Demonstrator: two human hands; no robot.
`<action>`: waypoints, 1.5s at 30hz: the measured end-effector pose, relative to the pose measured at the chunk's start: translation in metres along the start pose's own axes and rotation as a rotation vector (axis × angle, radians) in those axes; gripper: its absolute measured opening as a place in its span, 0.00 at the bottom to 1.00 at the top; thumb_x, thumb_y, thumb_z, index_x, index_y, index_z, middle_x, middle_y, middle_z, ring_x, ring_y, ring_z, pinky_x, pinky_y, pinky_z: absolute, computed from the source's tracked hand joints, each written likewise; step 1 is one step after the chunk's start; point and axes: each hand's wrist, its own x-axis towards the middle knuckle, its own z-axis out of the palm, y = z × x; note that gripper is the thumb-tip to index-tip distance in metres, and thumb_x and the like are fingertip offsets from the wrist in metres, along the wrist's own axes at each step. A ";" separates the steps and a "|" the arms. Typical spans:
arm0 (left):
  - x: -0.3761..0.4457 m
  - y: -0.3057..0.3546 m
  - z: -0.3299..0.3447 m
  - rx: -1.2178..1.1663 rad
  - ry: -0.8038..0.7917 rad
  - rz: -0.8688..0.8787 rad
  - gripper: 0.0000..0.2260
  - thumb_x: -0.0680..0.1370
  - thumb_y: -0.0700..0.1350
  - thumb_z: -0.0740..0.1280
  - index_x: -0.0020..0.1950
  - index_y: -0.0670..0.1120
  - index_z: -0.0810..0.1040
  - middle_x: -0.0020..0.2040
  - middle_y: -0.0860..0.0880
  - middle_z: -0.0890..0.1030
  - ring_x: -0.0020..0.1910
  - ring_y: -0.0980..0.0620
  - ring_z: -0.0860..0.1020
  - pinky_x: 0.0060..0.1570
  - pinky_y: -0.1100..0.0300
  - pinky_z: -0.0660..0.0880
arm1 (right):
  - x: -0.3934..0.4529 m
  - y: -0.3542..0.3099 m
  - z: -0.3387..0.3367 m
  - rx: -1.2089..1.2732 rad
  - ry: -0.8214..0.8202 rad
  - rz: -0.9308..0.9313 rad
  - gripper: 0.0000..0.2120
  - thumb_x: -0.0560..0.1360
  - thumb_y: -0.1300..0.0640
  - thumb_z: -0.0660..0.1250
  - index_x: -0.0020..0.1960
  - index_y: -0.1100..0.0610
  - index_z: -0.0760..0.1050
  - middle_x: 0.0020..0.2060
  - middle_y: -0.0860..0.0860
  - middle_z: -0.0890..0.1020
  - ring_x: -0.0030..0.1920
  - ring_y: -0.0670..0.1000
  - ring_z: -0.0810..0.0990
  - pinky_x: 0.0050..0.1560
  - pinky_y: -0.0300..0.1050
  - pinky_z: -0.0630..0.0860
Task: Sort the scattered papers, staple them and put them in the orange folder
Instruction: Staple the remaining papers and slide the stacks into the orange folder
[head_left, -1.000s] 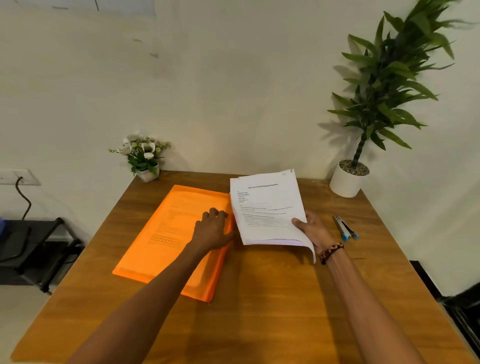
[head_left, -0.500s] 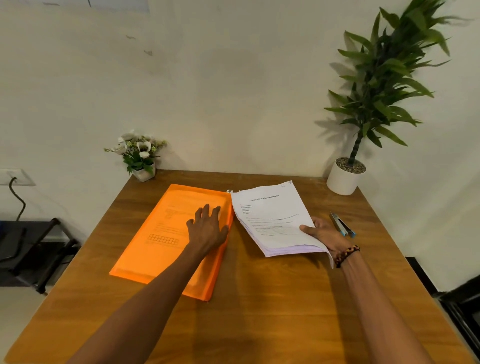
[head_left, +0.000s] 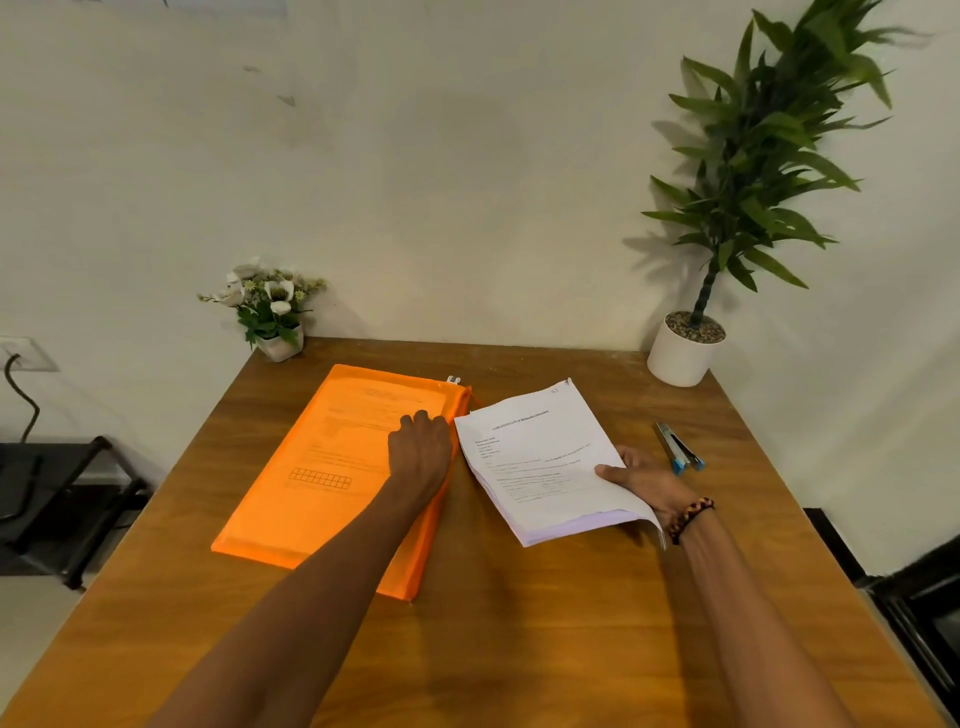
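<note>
On the left half of the brown wooden table (head_left: 519, 649), the flat orange translucent folder (head_left: 332, 467) lies with its zipper side to the right. The left hand (head_left: 421, 452) presses flat on it, fingers together near the zipper edge. Just beside it, the right hand (head_left: 641, 480) pinches the white stapled stack of papers (head_left: 545, 457) at its right edge, thumb on top. To do this well, I think the folder's mouth must be opened wide first, then the stack slid in with its left edge leading. The blue stapler (head_left: 680, 454) lies near the right edge.

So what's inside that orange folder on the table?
Through the translucent orange folder a printed sheet shows faintly, with text lines and a row of small boxes. How many sheets lie inside cannot be told; the left hand covers part of it.
</note>
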 end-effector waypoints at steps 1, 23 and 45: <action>0.001 0.000 -0.003 0.003 0.012 0.014 0.14 0.85 0.50 0.57 0.65 0.46 0.76 0.61 0.44 0.78 0.58 0.45 0.78 0.50 0.53 0.76 | -0.001 0.000 0.000 -0.007 0.002 0.003 0.14 0.80 0.66 0.65 0.65 0.63 0.73 0.53 0.58 0.83 0.38 0.50 0.86 0.32 0.40 0.81; 0.020 -0.018 -0.058 -0.237 0.045 -0.014 0.10 0.80 0.42 0.67 0.39 0.45 0.72 0.43 0.44 0.79 0.38 0.50 0.72 0.32 0.59 0.62 | 0.023 -0.001 0.068 -0.049 -0.060 -0.116 0.10 0.81 0.65 0.65 0.62 0.60 0.77 0.57 0.56 0.84 0.54 0.57 0.85 0.47 0.49 0.84; 0.027 -0.049 -0.052 -0.552 0.108 -0.060 0.15 0.82 0.53 0.65 0.54 0.43 0.84 0.48 0.44 0.85 0.47 0.42 0.82 0.38 0.57 0.71 | 0.041 0.037 0.152 -0.079 0.294 -0.281 0.11 0.82 0.62 0.63 0.63 0.55 0.74 0.57 0.52 0.83 0.54 0.54 0.84 0.52 0.58 0.84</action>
